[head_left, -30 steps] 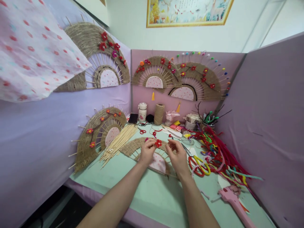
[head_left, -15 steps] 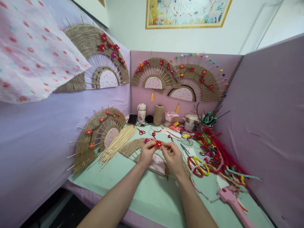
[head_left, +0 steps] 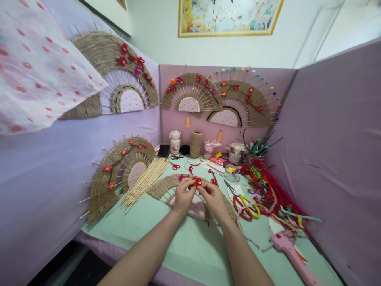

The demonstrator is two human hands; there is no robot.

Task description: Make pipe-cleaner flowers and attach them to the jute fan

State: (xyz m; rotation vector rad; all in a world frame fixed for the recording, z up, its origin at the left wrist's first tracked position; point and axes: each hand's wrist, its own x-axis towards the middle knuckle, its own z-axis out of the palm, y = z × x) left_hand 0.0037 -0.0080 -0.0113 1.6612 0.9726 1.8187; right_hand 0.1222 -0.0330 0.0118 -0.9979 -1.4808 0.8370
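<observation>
Between the fingertips of both hands is a small red flower (head_left: 197, 182), apparently bent from fuzzy pipe cleaner. My left hand (head_left: 183, 194) pinches its left side, and my right hand (head_left: 212, 198) pinches it from the right. Beneath them a fan (head_left: 163, 186) wrapped in brown twine lies on the table, its pink dotted half-circle centre (head_left: 197, 206) partly covered by my hands. A magenta flower (head_left: 181, 177) sits on its upper band, left of the held one. Another red flower (head_left: 214, 182) shows just beyond my right hand.
Right of my hands lie yellow-and-red-handled scissors (head_left: 245, 204), a pile of coloured pipe cleaners (head_left: 270, 190) and a pink glue gun (head_left: 287, 248). Thin wooden sticks (head_left: 145, 180) lie to the left. A twine roll (head_left: 195, 144) and a white jar (head_left: 175, 142) stand behind.
The red flower has turned slightly in my fingers, and my right fingers have come closer to my left. The whole view has shifted a little.
</observation>
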